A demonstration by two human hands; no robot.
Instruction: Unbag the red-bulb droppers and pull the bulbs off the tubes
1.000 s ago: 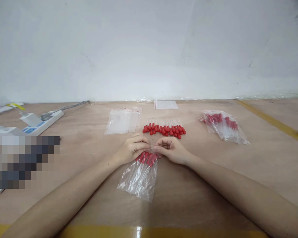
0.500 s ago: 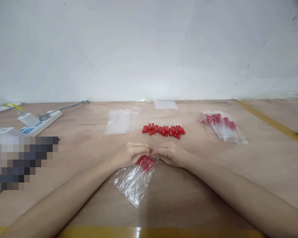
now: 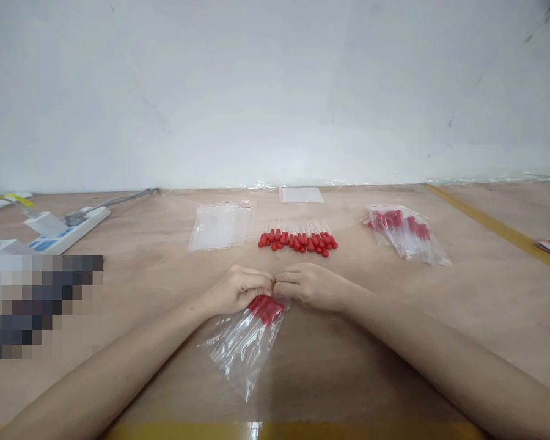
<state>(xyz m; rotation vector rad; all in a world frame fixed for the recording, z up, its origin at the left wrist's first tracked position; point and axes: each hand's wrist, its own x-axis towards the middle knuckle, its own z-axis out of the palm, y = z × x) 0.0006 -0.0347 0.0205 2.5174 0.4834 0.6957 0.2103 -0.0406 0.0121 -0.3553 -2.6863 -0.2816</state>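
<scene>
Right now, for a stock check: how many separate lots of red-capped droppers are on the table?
3. One bag pinched by the left hand and right hand, near centre; a loose row beyond them; a bagged heap at far right, where overlapping bags may hide more.

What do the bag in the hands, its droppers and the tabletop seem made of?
The bag, pinched by the left hand and right hand: thin clear glossy plastic film, crinkled. The droppers inside: matt red bulbs, probably rubber; clear stems, glass or plastic. The tabletop: brown wood-like board, with a sheen near the front edge.
</scene>
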